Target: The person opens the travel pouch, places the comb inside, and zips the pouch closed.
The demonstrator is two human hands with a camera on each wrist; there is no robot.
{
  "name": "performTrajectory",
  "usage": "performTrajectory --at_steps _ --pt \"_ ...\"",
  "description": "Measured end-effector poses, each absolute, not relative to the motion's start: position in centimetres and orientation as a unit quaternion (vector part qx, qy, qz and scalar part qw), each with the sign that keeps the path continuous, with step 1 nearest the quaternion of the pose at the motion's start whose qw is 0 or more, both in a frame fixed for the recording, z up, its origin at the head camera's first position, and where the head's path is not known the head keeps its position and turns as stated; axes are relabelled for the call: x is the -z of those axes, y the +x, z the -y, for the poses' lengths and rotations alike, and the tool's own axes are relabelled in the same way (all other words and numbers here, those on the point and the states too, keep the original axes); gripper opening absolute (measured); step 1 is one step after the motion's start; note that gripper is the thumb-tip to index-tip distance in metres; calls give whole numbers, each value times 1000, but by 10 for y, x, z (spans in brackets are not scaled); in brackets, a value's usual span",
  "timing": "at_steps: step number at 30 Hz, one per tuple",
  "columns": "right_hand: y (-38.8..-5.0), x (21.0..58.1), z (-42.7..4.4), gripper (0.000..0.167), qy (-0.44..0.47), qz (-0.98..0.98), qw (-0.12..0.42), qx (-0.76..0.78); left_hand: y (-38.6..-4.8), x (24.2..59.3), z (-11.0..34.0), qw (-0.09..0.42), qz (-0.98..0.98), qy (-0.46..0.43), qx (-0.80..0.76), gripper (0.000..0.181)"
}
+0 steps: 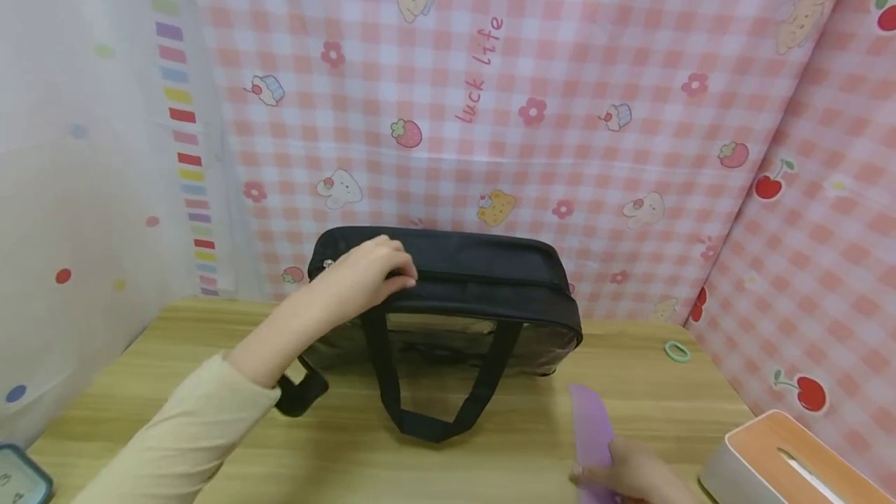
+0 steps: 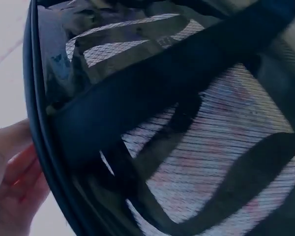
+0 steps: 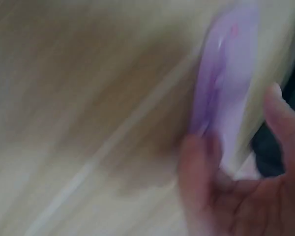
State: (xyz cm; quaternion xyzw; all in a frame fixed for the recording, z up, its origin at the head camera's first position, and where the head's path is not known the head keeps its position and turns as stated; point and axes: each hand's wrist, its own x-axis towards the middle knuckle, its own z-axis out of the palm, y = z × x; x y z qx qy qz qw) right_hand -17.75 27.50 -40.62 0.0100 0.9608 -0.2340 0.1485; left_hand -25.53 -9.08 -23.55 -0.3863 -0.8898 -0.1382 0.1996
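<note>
A black bag with clear side panels stands upright at the back of the table, its strap handle hanging down in front. My left hand rests on its top edge with curled fingers, just right of a zipper pull. In the left wrist view, the left hand grips beside the bag's dark rim; some fingers are partly hidden. At the lower right my right hand holds a long purple case with a rounded end. The case lies between thumb and fingers, blurred by motion.
A tissue box with an orange top stands at the right front. Behind it lies a small green ring. A blue-rimmed object sits at the left front corner. Patterned curtains enclose the wooden table.
</note>
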Motion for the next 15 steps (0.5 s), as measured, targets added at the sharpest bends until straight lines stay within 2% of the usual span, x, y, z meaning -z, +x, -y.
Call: performTrajectory --at_steps 3,7,11,13,15 --pt "-174 414 -270 52 14 -978 135 158 -269 220 69 57 923 -369 98 26" --pt "-171 415 -276 52 18 -983 133 123 -282 213 53 -56 940 -336 -3 66" --pt "-172 412 -285 52 46 -971 160 172 -287 213 50 -98 941 -310 -88 89" --pt "-174 412 -288 54 40 -969 162 182 -288 213 50 -101 942 -302 -106 94" --pt "-174 412 -291 47 39 -968 151 198 -289 213 49 -103 940 -305 -112 95"
